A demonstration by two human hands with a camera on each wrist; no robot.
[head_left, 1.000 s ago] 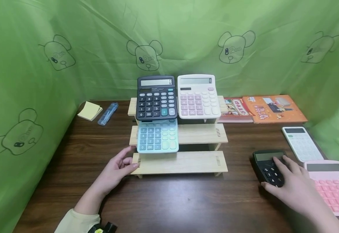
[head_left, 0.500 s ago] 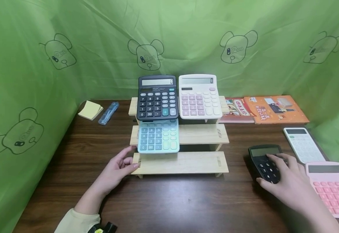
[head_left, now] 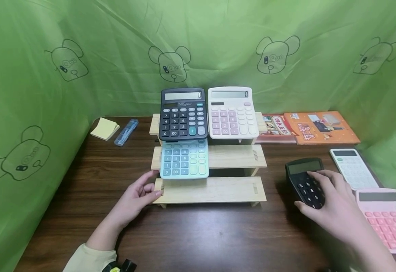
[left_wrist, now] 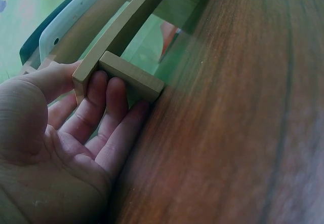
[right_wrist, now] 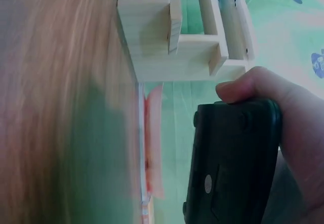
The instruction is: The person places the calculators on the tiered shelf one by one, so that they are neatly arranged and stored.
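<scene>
My right hand grips a black calculator by its sides, right of the stand; the right wrist view shows its underside raised off the table, with the thumb along one edge. My left hand pinches the left end of the lowest step of a three-step wooden stand, thumb on top and fingers curled beneath, as the left wrist view shows. On the top step lean a dark blue calculator and a white calculator with lilac keys. A light blue calculator leans on the middle step's left half.
Right of my right hand lie a white calculator and a pink calculator. Behind them are an orange book and a red book. Yellow sticky notes and a blue translucent case lie at the back left.
My right hand has lifted the black calculator and brought it slightly left and toward the back. The left hand stays on the stand.
</scene>
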